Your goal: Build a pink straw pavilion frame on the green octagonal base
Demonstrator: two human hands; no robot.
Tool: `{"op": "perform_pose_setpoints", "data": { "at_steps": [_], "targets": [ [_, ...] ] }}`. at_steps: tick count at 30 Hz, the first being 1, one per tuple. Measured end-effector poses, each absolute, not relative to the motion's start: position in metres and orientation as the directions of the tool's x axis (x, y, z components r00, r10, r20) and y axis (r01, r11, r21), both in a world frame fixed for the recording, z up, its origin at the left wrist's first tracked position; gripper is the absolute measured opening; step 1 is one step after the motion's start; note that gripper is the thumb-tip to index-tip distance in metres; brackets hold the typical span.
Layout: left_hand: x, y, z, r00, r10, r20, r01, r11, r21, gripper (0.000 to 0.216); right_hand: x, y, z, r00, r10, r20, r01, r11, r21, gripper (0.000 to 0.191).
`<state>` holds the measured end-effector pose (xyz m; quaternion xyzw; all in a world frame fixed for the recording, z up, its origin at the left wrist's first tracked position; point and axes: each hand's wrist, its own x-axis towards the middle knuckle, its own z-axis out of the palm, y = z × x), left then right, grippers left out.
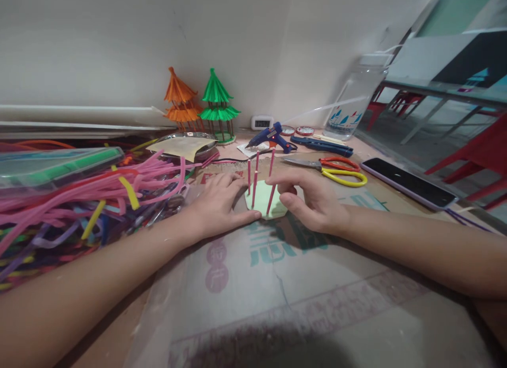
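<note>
A pale green flat piece with cut corners (pixel 262 195) lies on the cardboard in front of me. Several thin pink sticks (pixel 254 191) stand upright on it. My left hand (pixel 219 201) rests spread out along its left side, the thumb at the near edge and the fingertips by the left stick. From the right comes my right hand (pixel 312 201), with its index fingertip at the top of the near right stick, which leans slightly. Its thumb is apart from the index finger, and the other fingers are curled.
Behind stand an orange pagoda model (pixel 180 101), a green one (pixel 218 106) and a blue glue gun (pixel 273 138). Scissors (pixel 332 170), a utility knife (pixel 322 145), a phone (pixel 407 183) and a clear bottle (pixel 350 101) are rightward. Pink fuzzy stems (pixel 130 191) heap at left.
</note>
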<state>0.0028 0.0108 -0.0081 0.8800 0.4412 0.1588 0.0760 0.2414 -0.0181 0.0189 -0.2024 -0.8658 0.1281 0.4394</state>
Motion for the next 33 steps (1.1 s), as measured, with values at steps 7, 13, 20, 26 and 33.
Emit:
{"op": "perform_pose_setpoints", "data": {
  "at_steps": [7, 13, 20, 26, 33],
  "targets": [
    [0.004, 0.009, -0.007, 0.555, 0.802, 0.219, 0.755, -0.597, 0.271, 0.073, 0.241, -0.019, 0.018, -0.523, 0.509, 0.684, 0.236, 0.857, -0.458, 0.023],
    [-0.001, 0.010, -0.005, 0.582, 0.788, 0.204, 0.744, -0.616, 0.258, 0.070, 0.246, 0.006, 0.009, -0.239, 0.716, 0.655, 0.151, 0.694, -0.704, 0.029],
    [-0.001, 0.011, -0.004, 0.589, 0.787, 0.181, 0.738, -0.616, 0.275, 0.067, 0.250, 0.028, 0.003, -0.254, 0.867, 0.429, 0.316, 0.494, -0.810, 0.051],
    [-0.001, 0.012, -0.006, 0.556, 0.803, 0.215, 0.765, -0.595, 0.245, 0.066, 0.247, 0.029, 0.001, -0.301, 0.883, 0.360, 0.383, 0.458, -0.802, 0.044],
    [0.000, 0.013, -0.008, 0.535, 0.805, 0.255, 0.788, -0.585, 0.194, 0.066, 0.246, 0.036, 0.003, -0.299, 0.894, 0.334, 0.444, 0.441, -0.780, 0.033]
  ]
}}
